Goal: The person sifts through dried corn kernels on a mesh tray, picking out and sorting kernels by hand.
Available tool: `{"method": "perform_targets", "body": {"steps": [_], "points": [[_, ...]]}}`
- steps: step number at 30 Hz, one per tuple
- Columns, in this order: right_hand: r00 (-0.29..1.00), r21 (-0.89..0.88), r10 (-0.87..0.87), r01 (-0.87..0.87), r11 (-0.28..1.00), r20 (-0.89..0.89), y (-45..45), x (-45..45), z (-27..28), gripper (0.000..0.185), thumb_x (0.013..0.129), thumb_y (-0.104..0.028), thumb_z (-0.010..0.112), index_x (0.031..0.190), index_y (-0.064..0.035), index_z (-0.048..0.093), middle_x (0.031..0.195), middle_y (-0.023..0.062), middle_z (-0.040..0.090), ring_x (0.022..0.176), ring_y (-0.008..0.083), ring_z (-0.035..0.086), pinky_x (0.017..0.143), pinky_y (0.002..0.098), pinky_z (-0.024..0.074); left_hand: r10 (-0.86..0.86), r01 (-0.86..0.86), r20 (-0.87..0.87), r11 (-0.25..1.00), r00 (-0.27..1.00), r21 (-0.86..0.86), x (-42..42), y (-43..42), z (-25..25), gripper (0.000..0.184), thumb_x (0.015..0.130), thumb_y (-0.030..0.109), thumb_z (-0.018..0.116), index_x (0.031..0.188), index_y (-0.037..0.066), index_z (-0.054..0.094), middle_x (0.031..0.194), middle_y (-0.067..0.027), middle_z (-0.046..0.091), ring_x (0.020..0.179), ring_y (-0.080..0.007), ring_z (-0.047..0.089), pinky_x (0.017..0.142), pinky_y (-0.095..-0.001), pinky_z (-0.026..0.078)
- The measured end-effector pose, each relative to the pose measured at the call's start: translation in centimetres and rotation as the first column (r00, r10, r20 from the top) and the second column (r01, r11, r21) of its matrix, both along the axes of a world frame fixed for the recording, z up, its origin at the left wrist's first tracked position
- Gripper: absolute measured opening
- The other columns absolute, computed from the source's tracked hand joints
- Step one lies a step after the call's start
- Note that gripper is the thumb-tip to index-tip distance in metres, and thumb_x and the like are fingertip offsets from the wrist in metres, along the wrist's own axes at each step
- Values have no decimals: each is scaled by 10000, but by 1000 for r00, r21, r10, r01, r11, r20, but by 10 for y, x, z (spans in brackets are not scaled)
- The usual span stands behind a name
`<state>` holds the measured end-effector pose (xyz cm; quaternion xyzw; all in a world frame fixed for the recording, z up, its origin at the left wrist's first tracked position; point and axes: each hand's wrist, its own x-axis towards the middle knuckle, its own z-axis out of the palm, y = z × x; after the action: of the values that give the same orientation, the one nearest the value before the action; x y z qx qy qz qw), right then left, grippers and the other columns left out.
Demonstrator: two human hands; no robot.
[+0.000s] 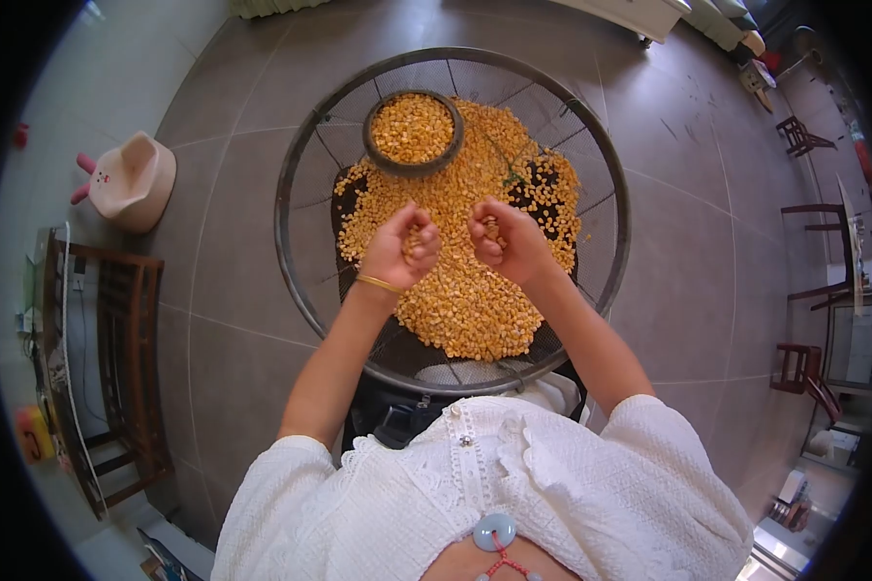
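My left hand (402,247), with a gold bangle at the wrist, is curled around some corn kernels that show between its fingers. Opposite it, my right hand (510,240) is also closed on kernels. A short gap separates the two hands, both held above a spread of loose yellow corn kernels (470,305). These lie on a large round mesh sieve (618,208) with a dark rim. Beyond my left hand, a round dark bowl (414,170) filled with kernels stands on the sieve. A small green sprig (513,179) lies among the kernels near my right hand.
Grey floor tiles (233,261) surround the sieve. To the left are a pale child's seat (131,184) with pink ears and a dark wooden chair (131,368). More wooden furniture (799,368) lines the right side. A white cabinet (639,15) stands at the far end.
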<state>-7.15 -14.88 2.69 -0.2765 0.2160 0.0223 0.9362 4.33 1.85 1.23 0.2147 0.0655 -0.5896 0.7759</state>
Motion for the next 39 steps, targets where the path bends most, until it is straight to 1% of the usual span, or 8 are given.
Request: {"method": "perform_targets", "body": {"steps": [4, 10, 12, 19, 24, 27, 32, 39], "points": [[979, 6, -136, 137, 991, 150, 4, -1, 9, 281, 984, -310, 376, 825, -90, 450, 670, 38, 458, 463, 106, 356, 402, 231, 283, -111, 142, -103, 919, 988, 369, -29, -17, -13, 291, 954, 398, 421, 933, 127, 526, 749, -31, 514, 536, -102, 444, 380, -195, 317], [964, -538, 13, 137, 832, 266, 27, -11, 22, 327, 940, -253, 463, 707, -35, 536, 620, 34, 507, 523, 102, 467, 473, 234, 364, -121, 116, -2, 941, 993, 317, -64, -43, -14, 264, 924, 400, 430, 857, 167, 534, 813, 2, 546, 634, -122, 501, 400, -214, 344], [923, -804, 179, 186, 565, 339, 29, -14, 23, 294, 921, -224, 504, 727, -14, 570, 662, 33, 556, 589, 110, 524, 539, 243, 411, -123, 113, 26, 965, 992, 235, -66, -39, -5, 209, 914, 367, 449, 920, 180, 541, 895, 29, 550, 747, -121, 538, 443, -241, 405], [826, -853, 270, 405, 330, 496, 28, -11, 29, 264, 925, -164, 506, 745, 6, 597, 765, 50, 621, 702, 112, 555, 628, 244, 428, -32, 10, 94, 972, 995, 233, -68, -36, -29, 206, 903, 349, 499, 935, 156, 564, 887, 17, 580, 777, -103, 581, 497, -239, 463], [922, -627, -68, 313, 713, 382, 16, -13, 31, 260, 938, -232, 488, 875, -15, 617, 806, 68, 651, 714, 163, 615, 687, 304, 502, -233, 238, -84, 970, 969, 54, -21, -30, -17, 235, 938, 329, 469, 969, 111, 552, 759, -20, 574, 607, -107, 574, 465, -213, 478], [877, -379, -232, 402, 833, 420, -4, -9, 19, 276, 949, -237, 463, 901, -5, 604, 795, 84, 639, 713, 176, 623, 698, 317, 511, 126, -193, 236, 938, 964, 287, 13, -42, 31, 203, 935, 265, 487, 839, 97, 546, 651, -21, 532, 452, -78, 479, 349, -165, 347], [915, -115, -281, 325, 939, 291, -16, -8, 11, 282, 967, -224, 429, 884, -2, 581, 697, 67, 596, 627, 154, 581, 634, 300, 495, 203, -549, 915, 836, 348, 23, 88, -64, 78, 258, 935, 258, 458, 869, 48, 592, 747, -61, 608, 594, -136, 575, 510, -243, 467], [945, -291, -262, 311, 905, 194, -17, -7, 5, 256, 960, -214, 453, 900, 1, 576, 681, 48, 587, 583, 126, 563, 563, 259, 483, -236, -566, 886, 824, -399, -35, 116, -84, 52, 373, 928, 288, 477, 1098, -19, 603, 1117, -93, 611, 1076, -205, 542, 959, -325, 394]]}}
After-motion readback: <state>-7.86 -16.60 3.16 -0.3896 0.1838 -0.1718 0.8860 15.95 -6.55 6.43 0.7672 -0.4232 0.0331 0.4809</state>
